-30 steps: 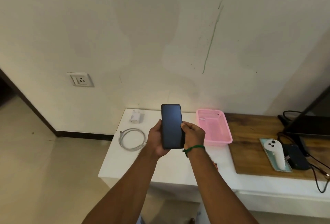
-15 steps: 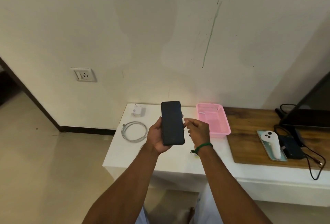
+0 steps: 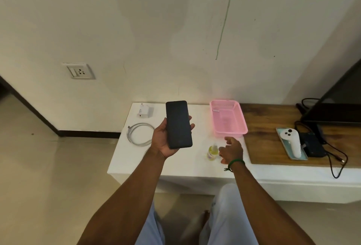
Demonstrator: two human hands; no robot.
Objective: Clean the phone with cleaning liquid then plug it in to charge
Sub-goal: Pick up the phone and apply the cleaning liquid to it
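While both arms reach over the white counter (image 3: 136, 166), things stand so:
Phone (image 3: 178, 124): dark screen up, held in the left hand (image 3: 166, 141), fingers wrapped round its edges, above the counter.
Right hand (image 3: 231, 150): fingers loosely spread, holding nothing, just beside the small yellow liquid bottle (image 3: 212, 152).
Bottle: upright on the counter, near the pink basket (image 3: 227, 120).
Charger (image 3: 143, 112) and coiled cable (image 3: 139, 134): at the counter's left end.
Wall socket (image 3: 79, 71): left, above the floor.

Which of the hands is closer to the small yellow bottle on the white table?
Right. The right hand hovers open just beside the bottle; the left hand holds the phone farther left.
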